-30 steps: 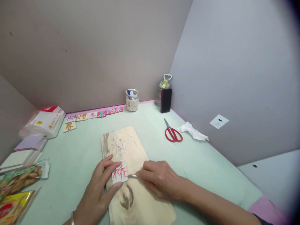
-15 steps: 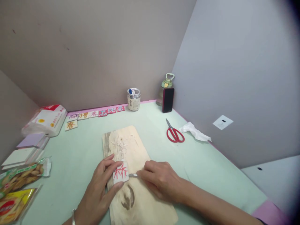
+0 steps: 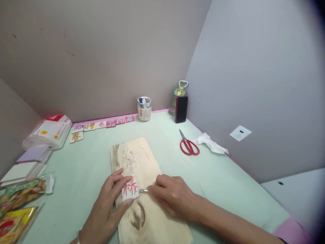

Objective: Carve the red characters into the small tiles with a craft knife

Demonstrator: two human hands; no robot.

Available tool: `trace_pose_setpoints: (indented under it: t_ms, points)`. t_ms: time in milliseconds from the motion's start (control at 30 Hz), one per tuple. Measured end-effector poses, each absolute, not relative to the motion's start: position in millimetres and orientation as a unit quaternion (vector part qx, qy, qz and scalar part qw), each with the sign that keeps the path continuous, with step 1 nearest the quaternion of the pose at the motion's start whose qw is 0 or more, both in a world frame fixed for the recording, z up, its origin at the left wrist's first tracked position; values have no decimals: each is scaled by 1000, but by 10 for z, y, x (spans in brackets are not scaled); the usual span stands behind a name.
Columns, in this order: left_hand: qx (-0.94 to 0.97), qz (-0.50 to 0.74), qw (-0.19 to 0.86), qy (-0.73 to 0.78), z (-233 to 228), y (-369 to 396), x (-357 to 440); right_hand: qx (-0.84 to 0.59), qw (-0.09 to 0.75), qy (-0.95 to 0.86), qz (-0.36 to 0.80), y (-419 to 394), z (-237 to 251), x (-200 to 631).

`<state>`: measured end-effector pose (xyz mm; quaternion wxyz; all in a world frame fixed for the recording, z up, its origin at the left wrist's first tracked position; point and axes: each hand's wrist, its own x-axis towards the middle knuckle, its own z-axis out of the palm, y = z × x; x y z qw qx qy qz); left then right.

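Observation:
A small white block point(image 3: 130, 188) with a red character drawn on it lies on a pale wooden board point(image 3: 147, 217). My left hand point(image 3: 106, 206) pinches the block between thumb and fingers and pins it to the board. My right hand point(image 3: 174, 196) grips a thin metal carving tool point(image 3: 144, 191) whose tip meets the block's right edge. Pale shavings point(image 3: 130, 158) lie on the far part of the board.
Red scissors point(image 3: 188, 145) and a crumpled tissue point(image 3: 210, 143) lie at the right. A jar point(image 3: 144, 108), a phone point(image 3: 181, 109) and a bottle point(image 3: 179, 90) stand at the back. Carved tiles point(image 3: 101, 124) line the far edge. Tissue pack point(image 3: 48, 132), pads and snack bags point(image 3: 19, 195) sit left.
Both hands stay in place on the block and the tool; only the view shifts slightly.

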<state>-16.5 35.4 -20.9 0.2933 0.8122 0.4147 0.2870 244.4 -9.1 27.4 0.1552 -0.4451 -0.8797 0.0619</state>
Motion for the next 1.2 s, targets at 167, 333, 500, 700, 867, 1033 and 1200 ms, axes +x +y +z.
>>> trace_pose_setpoints:
  t_ms: [167,333,500,700,867,1033,1200]
  points:
    - [811,287,295,415,-214,350,-174,-448,153,-879,62,-95,266,2448]
    - [810,292,293,415,-216,346,-179,-449,155,-878,61,-94,248,2451]
    - [815,287,289,413,-219,360,-169,-449,155,-878,63,-84,244,2450]
    - [813,289,288,416,-216,348,-170,-449,158,-877,62,-73,249,2447]
    - [815,293,281,413,-213,350,-168,-452,154,-877,58,-71,256,2438]
    - [814,296,279,414,-211,363,-169,-452,153,-877,54,-72,235,2435]
    - [816,290,283,412,-219,361,-171,-451,160,-876,49,-60,246,2438]
